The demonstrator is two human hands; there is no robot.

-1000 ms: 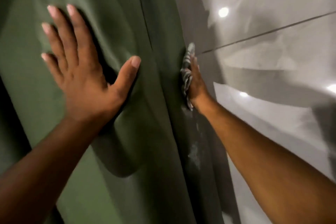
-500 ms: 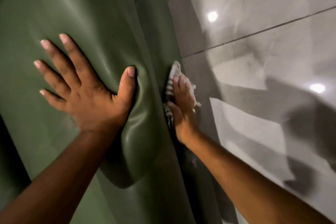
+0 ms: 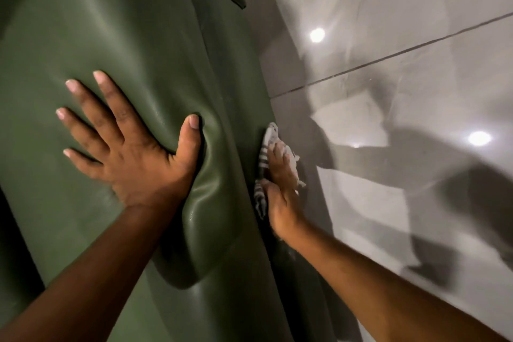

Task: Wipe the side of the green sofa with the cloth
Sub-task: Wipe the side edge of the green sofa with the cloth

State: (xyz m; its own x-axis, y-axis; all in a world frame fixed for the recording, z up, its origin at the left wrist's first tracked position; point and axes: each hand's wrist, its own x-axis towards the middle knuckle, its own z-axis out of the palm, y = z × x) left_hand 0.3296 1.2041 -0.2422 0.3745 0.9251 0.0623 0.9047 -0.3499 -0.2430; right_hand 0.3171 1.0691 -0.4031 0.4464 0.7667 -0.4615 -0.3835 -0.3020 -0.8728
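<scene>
While the left hand [image 3: 133, 158] lies flat with fingers spread wide, pressing a dent into the green sofa [image 3: 144, 50], the right hand [image 3: 280, 189] presses the striped cloth [image 3: 263, 158] against the sofa's side, fingers nearly flat over it, above the glossy floor [image 3: 402, 108].

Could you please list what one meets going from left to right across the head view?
left hand → green sofa → cloth → right hand → tiled floor
</scene>
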